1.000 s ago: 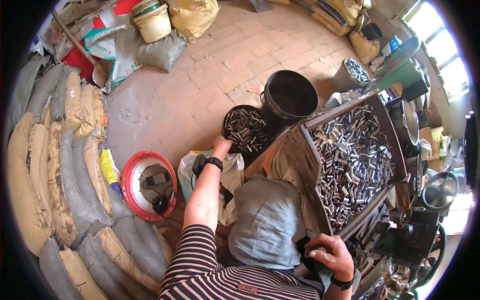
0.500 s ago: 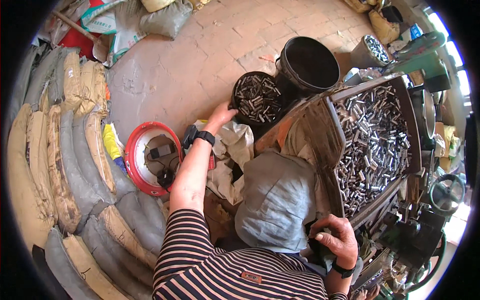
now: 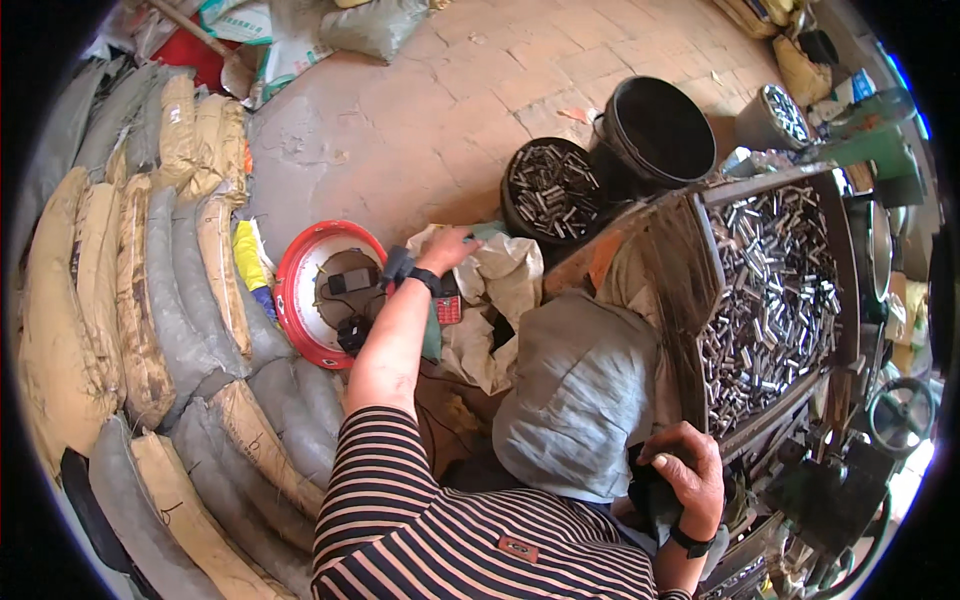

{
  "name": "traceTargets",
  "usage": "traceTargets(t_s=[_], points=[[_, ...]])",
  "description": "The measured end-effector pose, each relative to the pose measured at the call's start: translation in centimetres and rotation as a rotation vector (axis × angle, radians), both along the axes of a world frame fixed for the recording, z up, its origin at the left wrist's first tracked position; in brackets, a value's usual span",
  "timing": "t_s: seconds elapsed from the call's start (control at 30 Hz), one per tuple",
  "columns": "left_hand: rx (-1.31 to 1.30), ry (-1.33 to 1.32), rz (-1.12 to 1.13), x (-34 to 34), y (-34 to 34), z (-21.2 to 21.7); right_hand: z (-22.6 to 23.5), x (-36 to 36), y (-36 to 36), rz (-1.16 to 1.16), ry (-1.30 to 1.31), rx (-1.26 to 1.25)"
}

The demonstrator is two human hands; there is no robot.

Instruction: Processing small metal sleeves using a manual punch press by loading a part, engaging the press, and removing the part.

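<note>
Over a crumpled pale sack (image 3: 500, 275), my left hand (image 3: 448, 250) has its fingers drawn together. A small dark bit shows at its fingertips, too small to name. Just beyond it, apart from the hand, stands a black bucket (image 3: 510, 215) with short metal cylinders (image 3: 553, 190) in it. My right hand (image 3: 690, 470) is curled beside my grey-clad knee (image 3: 575, 400), by the tray's near end. Something dark lies under its fingers; I cannot make out what.
A large metal tray (image 3: 712, 240) heaped with metal cylinders stands at the right. Behind it are a tall black bucket (image 3: 625, 150) and a grey pail (image 3: 750, 125). A red-rimmed basin (image 3: 290, 300) holds dark devices. Stacked sacks (image 3: 180, 290) line the left; a handwheel (image 3: 900, 415) is at far right.
My left hand has let go of the bucket's rim and drawn back over the pale sack. My right hand stays curled near the knee. The whole view has shifted a little.
</note>
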State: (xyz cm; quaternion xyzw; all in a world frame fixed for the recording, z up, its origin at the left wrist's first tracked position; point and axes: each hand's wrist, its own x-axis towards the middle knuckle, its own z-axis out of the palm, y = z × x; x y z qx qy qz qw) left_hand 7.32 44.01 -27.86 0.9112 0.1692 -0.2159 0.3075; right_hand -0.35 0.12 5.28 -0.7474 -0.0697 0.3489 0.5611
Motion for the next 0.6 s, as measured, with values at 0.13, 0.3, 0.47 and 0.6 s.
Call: traceTargets(t_s=[0.13,0.3,0.47,0.6], points=[[0.159,0.011,0.061,-0.7,-1.9,1.8,0.7,-0.1,1.6,-0.036,0.031,0.014],[0.361,-0.201,0.121,1.8,-3.8,2.6,1.4,-0.2,1.9,-0.136,0.021,0.079],[-0.331,-0.435,0.467,5.1,-5.7,1.8,1.5,0.5,3.0,-0.060,0.018,0.077],[-0.240,-0.238,0.537,6.9,-5.8,-1.1,0.8,0.0,2.2,0.036,0.058,0.080]])
